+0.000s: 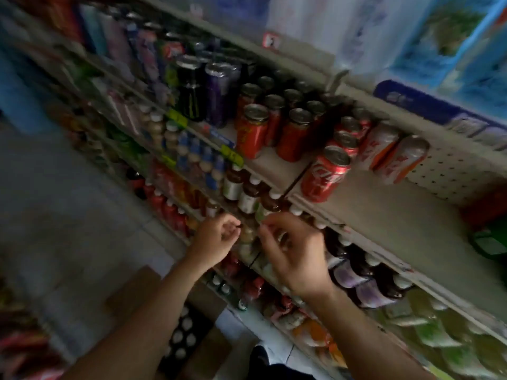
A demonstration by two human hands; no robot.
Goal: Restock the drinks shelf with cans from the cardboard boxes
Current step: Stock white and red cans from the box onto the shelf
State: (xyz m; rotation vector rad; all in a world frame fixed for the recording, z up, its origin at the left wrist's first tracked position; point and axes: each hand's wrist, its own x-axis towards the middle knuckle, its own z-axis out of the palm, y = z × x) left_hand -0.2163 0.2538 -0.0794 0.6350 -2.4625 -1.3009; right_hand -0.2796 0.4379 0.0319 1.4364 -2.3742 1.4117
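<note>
Both hands are raised in front of the drinks shelf (277, 160). The left hand (216, 239) and the right hand (295, 253) are held with fingers loosely curled, and nothing is gripped. Red cans (325, 174) are stood on the shelf above the hands. A cardboard box (153, 292) holding cans is seen below, between the forearms.

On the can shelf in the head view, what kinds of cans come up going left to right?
Black energy can → purple energy can → orange-red cans → red cola cans → white-and-orange cans lying tilted at the right end of the shelf.
</note>
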